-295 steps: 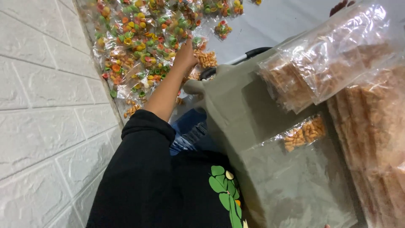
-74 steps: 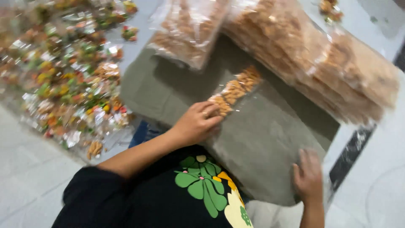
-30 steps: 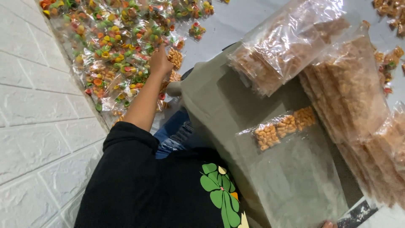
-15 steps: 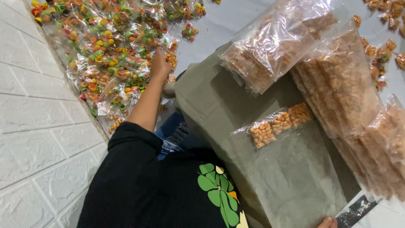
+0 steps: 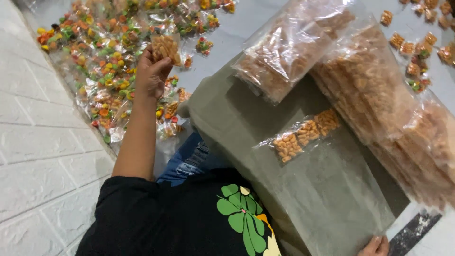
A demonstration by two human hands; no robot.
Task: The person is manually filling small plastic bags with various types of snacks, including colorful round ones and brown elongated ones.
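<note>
Left hand (image 5: 152,76) has now lifted a clear snack packet (image 5: 166,48) off the colourful candy pile (image 5: 102,71), fingers pinched shut. Right hand (image 5: 374,246) barely visible, can't tell its grip. Another packet (image 5: 303,135) sits on the grey board (image 5: 284,189).

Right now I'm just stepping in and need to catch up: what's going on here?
A person sits on the floor with a grey board across the lap. The left hand holds a small packet of orange snacks above a heap of colourful candy packets. Another snack packet lies on the board. The right hand rests at the board's near corner. Big bags of snack packets lie along its far side.
</note>
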